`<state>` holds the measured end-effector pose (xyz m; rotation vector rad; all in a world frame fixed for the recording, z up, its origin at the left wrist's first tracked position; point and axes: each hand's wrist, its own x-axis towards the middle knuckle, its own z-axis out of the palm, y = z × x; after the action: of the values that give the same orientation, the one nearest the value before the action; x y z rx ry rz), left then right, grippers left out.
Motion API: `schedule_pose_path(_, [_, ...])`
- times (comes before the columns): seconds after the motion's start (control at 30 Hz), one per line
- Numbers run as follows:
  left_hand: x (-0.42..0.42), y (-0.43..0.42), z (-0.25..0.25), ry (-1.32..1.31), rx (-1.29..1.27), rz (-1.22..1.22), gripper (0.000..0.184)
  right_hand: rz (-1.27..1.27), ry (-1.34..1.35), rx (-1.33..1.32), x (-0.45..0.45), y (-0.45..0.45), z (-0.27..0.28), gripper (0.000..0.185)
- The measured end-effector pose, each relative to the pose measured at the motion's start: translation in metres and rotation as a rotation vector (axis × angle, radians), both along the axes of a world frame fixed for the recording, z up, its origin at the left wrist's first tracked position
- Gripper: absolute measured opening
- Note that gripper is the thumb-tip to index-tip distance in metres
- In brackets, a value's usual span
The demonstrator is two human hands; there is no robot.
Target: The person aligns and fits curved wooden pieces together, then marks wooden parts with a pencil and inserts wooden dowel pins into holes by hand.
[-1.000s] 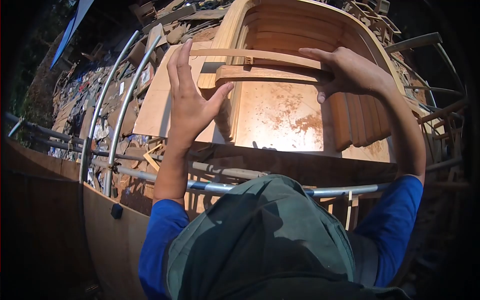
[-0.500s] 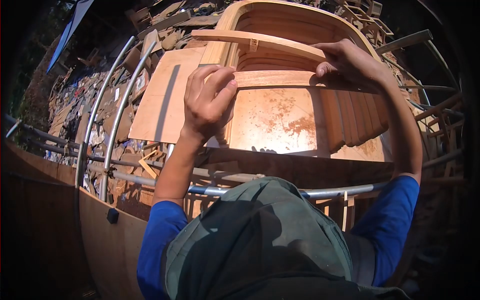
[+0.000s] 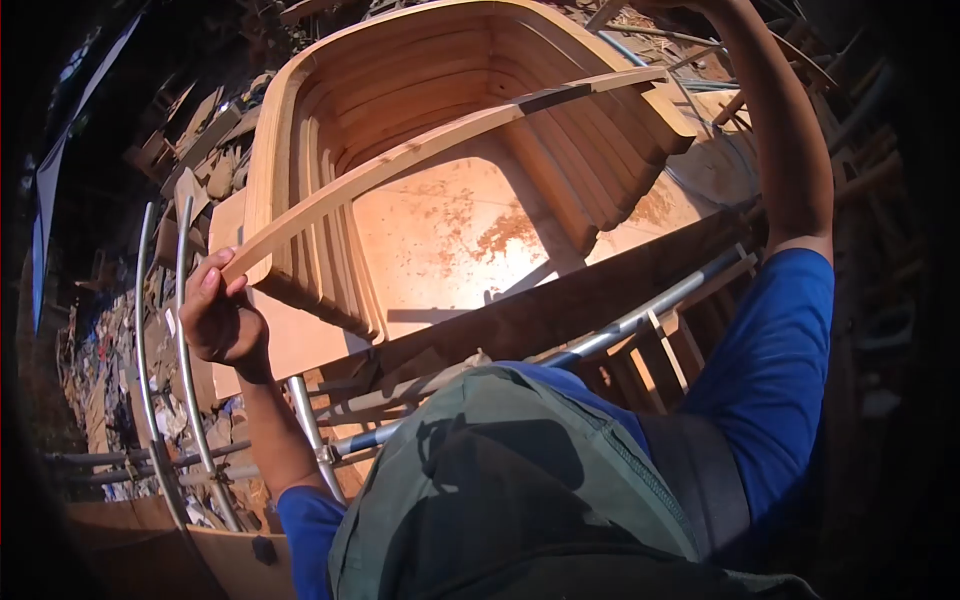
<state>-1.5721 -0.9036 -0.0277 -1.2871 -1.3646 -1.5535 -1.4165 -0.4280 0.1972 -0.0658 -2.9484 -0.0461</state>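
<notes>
Wooden piece (image 3: 400, 152), long and narrow, is up at a slant across the stack of U-shaped layers (image 3: 400, 88), left end low and right end above the stack's right arm. My left hand (image 3: 225, 322) has the low end, thumb and fingers pinched on its tip. My right hand (image 3: 690, 3) is nearly all cut off at the top edge, so can't tell how its fingers stand or if they touch anything.

Progress, my read: several layers are piled already, roughly lined up, open side toward me; this piece isn't lying flush with them, so it looks mid-handling.

Under the stack is the table (image 3: 430, 240), brown-stained and glaring in the sun. Metal pipe (image 3: 640, 325) along my side of it, two bent uprights (image 3: 193, 400) off left, scrap (image 3: 110, 390) beyond.

Hard to make out: whether the piece touches the stack, whether it's one strip or a frame seen edge-on, the exact layer count. Dark band on it is probably shadow. Scrap is too small to sort, corners go black
</notes>
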Motion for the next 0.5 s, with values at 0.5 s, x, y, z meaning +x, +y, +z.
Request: schedule_pose_path(0.5, [-0.113, 0.004, 0.018, -0.366, -0.519, -0.13, 0.016, -0.51, 0.2, -0.7, 0.042, 0.191, -0.165, 0.031])
